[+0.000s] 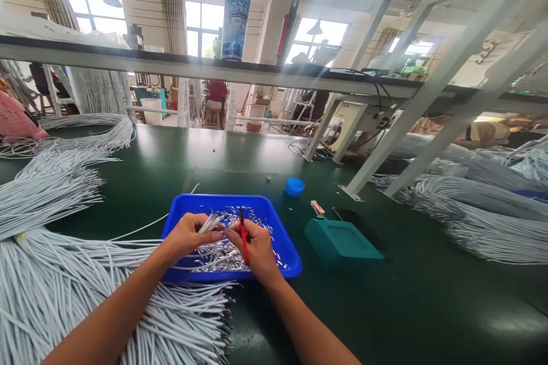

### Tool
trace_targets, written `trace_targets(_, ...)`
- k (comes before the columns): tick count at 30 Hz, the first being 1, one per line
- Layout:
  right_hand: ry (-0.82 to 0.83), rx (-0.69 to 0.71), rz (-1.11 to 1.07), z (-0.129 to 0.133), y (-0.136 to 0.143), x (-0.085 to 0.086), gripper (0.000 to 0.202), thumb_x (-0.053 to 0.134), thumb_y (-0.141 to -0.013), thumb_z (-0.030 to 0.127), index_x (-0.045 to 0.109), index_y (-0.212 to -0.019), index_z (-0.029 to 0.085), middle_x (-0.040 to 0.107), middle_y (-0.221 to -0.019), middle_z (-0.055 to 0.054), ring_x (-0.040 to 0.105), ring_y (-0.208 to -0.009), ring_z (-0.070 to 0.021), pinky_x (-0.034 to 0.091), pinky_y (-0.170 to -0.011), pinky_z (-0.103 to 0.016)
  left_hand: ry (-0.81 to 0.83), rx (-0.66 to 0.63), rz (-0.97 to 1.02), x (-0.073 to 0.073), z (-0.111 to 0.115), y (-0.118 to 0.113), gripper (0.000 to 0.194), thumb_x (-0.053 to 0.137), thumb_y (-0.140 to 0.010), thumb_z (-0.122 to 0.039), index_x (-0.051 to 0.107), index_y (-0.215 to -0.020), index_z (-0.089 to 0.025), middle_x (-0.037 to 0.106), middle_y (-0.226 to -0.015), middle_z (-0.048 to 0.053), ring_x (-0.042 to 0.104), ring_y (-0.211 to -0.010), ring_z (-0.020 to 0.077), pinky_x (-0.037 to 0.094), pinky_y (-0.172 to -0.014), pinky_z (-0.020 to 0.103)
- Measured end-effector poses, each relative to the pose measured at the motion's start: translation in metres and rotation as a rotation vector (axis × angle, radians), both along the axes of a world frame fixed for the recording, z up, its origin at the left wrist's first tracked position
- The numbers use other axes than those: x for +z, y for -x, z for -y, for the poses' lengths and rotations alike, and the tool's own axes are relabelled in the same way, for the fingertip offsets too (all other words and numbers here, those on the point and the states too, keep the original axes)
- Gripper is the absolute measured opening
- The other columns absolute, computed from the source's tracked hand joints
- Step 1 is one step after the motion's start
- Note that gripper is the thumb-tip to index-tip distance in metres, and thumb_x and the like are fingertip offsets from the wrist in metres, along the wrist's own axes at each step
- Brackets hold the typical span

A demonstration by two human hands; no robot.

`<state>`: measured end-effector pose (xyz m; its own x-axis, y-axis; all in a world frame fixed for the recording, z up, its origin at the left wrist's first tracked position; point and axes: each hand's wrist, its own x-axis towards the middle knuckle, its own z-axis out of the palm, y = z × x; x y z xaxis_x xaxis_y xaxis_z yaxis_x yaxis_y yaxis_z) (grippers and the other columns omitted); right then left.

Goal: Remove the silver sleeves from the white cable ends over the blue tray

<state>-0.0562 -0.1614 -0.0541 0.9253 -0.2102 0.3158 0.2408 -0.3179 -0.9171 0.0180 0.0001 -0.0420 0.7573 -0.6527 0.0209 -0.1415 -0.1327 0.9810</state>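
My left hand (190, 235) is closed round a small bunch of white cables (210, 222), their cut ends pointing up and right over a blue tray (279, 234). My right hand (258, 248) grips a red-handled tool with a narrow dark tip (244, 242), held upright. The fingertips of both hands almost meet at the cable ends; what lies between them is too small to make out. Inside the tray are many small silvery and white offcuts (214, 262). A large pile of white cables (77, 291) spreads under my left forearm, and some strands run across the tray.
A teal box-like object (345, 239) lies right of the tray, beside a small blue cup (294, 186). More cable coils (466, 217) lie far right. Metal frame legs (377, 154) stand on the green table, and a blue spray can (237, 11) stands on the shelf above.
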Motion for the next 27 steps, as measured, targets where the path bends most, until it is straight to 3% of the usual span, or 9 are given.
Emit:
trace_targets(5, -0.125, 0.085, -0.086, 0.002, -0.003, -0.004, 0.033, 0.059, -0.075, 0.049, 0.06, -0.073, 0.017, 0.044, -0.057, 0.003, 0.036, -0.052, -0.0093, 0.029, -0.048, -0.022, 0.01, 0.154, 0.131, 0.006, 0.001, 0.003, 0.027, 0.075, -0.062, -0.036, 0.071, -0.076, -0.013, 0.063, -0.068, 0.003, 0.054, -0.066, 0.016, 0.04, -0.063, 0.026)
trace_targets(9, 0.144, 0.102, -0.092, 0.013, -0.003, 0.0, 0.029, 0.057, -0.077, 0.047, 0.063, -0.079, 0.018, 0.054, -0.069, 0.0, 0.047, -0.064, -0.0129, 0.034, -0.056, -0.023, 0.135, 0.212, 0.019, 0.012, 0.0, 0.003, 0.028, 0.074, -0.064, -0.037, 0.07, -0.079, -0.014, 0.065, -0.071, 0.002, 0.056, -0.071, 0.0152, 0.042, -0.069, 0.025)
trace_targets(14, 0.347, 0.102, -0.149, 0.018, -0.001, 0.002, 0.035, 0.053, -0.08, 0.044, 0.053, -0.058, 0.017, 0.045, -0.057, 0.002, 0.04, -0.057, -0.0111, 0.027, -0.052, -0.023, 0.193, 0.217, -0.056, 0.01, -0.002, 0.002, 0.031, 0.075, -0.062, -0.037, 0.069, -0.081, -0.014, 0.064, -0.07, 0.001, 0.056, -0.069, 0.014, 0.043, -0.069, 0.025)
trace_targets(20, 0.386, 0.097, -0.173, 0.017, 0.0, -0.001, 0.038, 0.053, -0.079, 0.043, 0.045, -0.053, 0.017, 0.039, -0.054, 0.003, 0.035, -0.054, -0.0098, 0.022, -0.05, -0.023, 0.136, 0.233, 0.091, 0.013, -0.001, 0.003, 0.027, 0.072, -0.067, -0.037, 0.069, -0.082, -0.014, 0.064, -0.077, 0.003, 0.057, -0.075, 0.0169, 0.043, -0.072, 0.026)
trace_targets(27, 0.433, 0.031, -0.187, 0.014, 0.0, -0.003, 0.044, 0.055, -0.076, 0.045, 0.035, -0.049, 0.016, 0.035, -0.051, 0.003, 0.032, -0.051, -0.0088, 0.018, -0.049, -0.024, -0.011, 0.263, 0.425, 0.014, 0.0, 0.006, 0.017, 0.063, -0.076, -0.03, 0.071, -0.081, -0.016, 0.061, -0.078, 0.004, 0.057, -0.075, 0.0166, 0.043, -0.071, 0.026)
